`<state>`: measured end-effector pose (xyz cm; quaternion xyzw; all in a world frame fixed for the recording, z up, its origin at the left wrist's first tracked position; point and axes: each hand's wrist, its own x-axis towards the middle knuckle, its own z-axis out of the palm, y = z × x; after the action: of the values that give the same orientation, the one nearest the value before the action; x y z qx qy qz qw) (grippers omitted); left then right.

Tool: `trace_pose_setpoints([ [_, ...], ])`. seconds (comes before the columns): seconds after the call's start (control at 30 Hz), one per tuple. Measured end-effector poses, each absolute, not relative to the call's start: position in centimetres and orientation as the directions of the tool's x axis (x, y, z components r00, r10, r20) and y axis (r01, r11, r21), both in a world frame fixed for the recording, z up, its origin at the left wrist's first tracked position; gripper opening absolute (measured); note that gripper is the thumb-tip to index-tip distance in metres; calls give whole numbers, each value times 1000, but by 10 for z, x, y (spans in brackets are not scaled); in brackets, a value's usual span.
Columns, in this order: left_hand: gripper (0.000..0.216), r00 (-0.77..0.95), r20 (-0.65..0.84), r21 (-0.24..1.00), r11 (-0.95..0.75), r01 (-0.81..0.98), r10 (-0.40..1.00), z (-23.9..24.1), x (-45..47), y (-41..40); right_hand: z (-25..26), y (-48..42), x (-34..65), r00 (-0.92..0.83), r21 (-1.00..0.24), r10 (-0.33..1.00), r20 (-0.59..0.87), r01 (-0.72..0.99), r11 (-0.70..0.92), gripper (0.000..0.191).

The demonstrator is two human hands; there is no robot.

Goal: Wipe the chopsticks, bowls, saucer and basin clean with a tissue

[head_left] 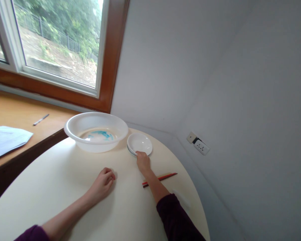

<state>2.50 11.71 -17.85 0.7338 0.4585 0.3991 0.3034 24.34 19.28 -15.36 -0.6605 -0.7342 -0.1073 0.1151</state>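
Note:
At the near rim of a small stack of white plates (139, 142), my right hand (143, 162) has its fingers closed on the edge. The upper plate overlaps at least one other beneath it; how many are stacked I cannot tell. My left hand (105, 182) rests on the round cream table (130, 211), fingers curled in, with nothing visible in them. Under my right forearm lie several chopsticks (163, 177), red, dark and pale, partly covered by the arm. A translucent white plastic basin (96, 147) stands just left of the plates, with a blue patch on its bottom.
A wooden desk (15, 103) adjoins the table at left, bearing a pen (41, 119) and papers (7, 140). Behind are a brown-framed window (110, 67) and white walls meeting in a corner. A power socket (201, 146) sits on the right wall.

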Motion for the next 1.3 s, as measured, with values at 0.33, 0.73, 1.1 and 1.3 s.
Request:
trace_pose_setpoints([
  [0.33, 16, 272, 307, 800, -402, 446, 912, -179, 25, 117, -152, 191, 243, -100, 24, 949, 299, 995, 98, 34],
  [0.73, 16, 272, 299, 807, -394, 440, 915, -177, 24, 116, -147, 192, 242, -108, 64, 960, 257, 993, 95, 34],
  [1.1, 17, 247, 334, 803, -412, 432, 910, -184, 27, 120, -146, 192, 242, -109, 79, 962, 248, 993, 92, 33],
  [1.3, 18, 256, 305, 807, -392, 442, 917, -183, 28, 119, -142, 194, 242, -125, 99, 967, 220, 990, 105, 30],
])
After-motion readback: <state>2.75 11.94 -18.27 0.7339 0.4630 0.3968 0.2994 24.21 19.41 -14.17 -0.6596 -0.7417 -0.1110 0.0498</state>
